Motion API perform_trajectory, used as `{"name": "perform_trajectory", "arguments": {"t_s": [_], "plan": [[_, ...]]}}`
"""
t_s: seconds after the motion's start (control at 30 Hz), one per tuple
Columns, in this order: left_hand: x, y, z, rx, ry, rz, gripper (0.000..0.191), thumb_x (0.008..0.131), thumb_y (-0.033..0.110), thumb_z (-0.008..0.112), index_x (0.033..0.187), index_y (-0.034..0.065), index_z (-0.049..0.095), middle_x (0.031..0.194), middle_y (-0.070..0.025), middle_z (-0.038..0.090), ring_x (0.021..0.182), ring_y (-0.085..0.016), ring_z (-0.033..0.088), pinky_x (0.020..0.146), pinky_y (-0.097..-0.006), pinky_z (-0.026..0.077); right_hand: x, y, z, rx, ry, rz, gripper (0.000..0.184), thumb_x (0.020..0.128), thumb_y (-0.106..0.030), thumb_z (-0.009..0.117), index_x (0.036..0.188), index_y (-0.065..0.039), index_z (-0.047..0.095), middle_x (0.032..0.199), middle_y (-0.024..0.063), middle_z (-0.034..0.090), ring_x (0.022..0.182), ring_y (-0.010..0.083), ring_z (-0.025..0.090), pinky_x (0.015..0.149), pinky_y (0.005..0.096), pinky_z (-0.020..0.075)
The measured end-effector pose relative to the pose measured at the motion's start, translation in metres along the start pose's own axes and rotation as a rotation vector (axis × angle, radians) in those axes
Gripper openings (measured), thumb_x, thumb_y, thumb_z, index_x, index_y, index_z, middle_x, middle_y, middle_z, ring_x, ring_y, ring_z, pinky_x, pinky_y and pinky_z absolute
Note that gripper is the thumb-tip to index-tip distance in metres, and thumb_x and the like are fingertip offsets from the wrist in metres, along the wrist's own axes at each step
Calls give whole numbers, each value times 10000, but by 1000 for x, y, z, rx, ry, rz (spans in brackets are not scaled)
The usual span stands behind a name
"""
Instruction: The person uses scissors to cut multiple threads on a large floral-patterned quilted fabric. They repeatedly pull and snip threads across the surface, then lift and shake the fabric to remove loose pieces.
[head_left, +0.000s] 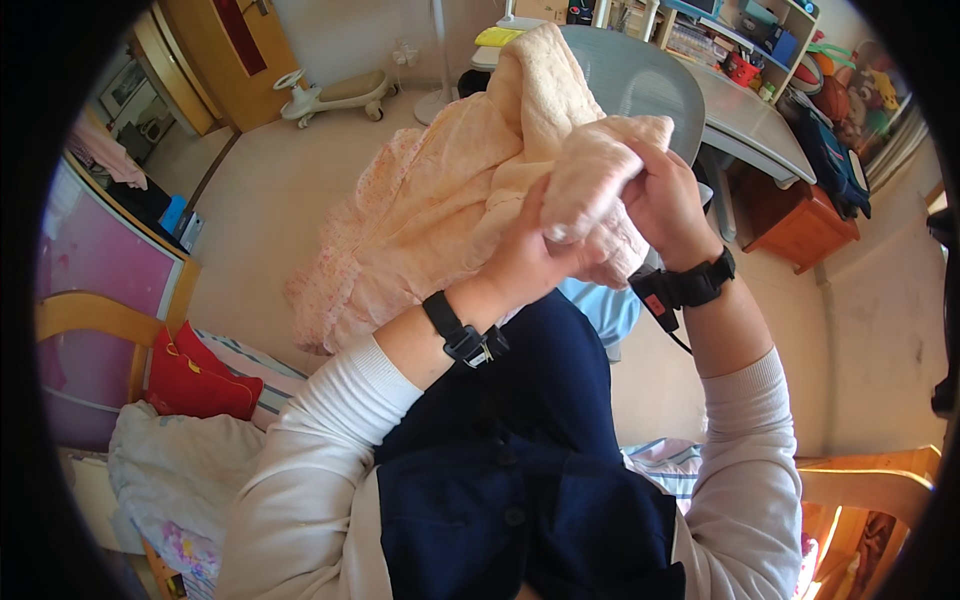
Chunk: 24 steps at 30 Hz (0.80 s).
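A pale pink and cream padded garment (435, 195) with a speckled ruffled edge is draped over my lap and the seat of a grey mesh-backed chair (652, 75). Both hands hold up a thick, fuzzy pale pink part of it, which may be a sleeve or cuff. My left hand (532, 247) grips the near lower end, thumb in front. On the far right end, my right hand (664, 195) pinches the cloth between thumb and fingers. Black straps with small devices circle both wrists. Light blue cloth (604, 307) shows beneath the garment.
Beyond the chair stands a desk (750, 112) with shelves. A wooden cabinet (802, 225) is at the right. A ride-on toy car (337, 97) stands by the door. At the left lie a red bag (199, 379) and a pale quilt (180, 465) on the bed.
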<state>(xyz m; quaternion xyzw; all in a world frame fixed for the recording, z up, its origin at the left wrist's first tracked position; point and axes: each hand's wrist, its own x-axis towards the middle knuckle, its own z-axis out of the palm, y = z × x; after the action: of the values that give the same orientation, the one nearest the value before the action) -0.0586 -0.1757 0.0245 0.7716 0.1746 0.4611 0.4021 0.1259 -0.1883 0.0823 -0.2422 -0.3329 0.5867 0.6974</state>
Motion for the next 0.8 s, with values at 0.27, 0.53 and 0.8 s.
{"name": "perform_trajectory", "arguments": {"t_s": [0.27, 0.53, 0.8], "plan": [[-14, -6, -64, -752, 198, -487, 529, 1039, 432, 400, 1412, 56, 414, 1310, -100, 563, 1158, -220, 573, 984, -415, 489, 6, 32, -1, -295, -177, 15, 289, 1038, -206, 462, 1223, 4, 533, 1263, 120, 577, 1216, 216, 541, 1019, 377, 444], [5, 3, -77, -894, 250, -565, 491, 1041, 408, 413, 1379, 52, 437, 1338, -94, 543, 1181, -200, 560, 967, -359, 495, -52, 72, -9, -1447, -261, -708, 928, 630, -282, 891, 1365, -7, 396, 1385, 275, 428, 1304, 436, 429, 1070, 459, 382], [27, 19, -57, -250, -272, -165, 954, 821, 349, 770, 1535, 88, 195, 1529, -173, 339, 1418, -301, 337, 1149, -407, 286, -12, 68, -37, -176, 147, -142, 256, 928, -42, 550, 1172, 34, 564, 1104, 140, 645, 993, 247, 642, 858, 357, 521]]}}
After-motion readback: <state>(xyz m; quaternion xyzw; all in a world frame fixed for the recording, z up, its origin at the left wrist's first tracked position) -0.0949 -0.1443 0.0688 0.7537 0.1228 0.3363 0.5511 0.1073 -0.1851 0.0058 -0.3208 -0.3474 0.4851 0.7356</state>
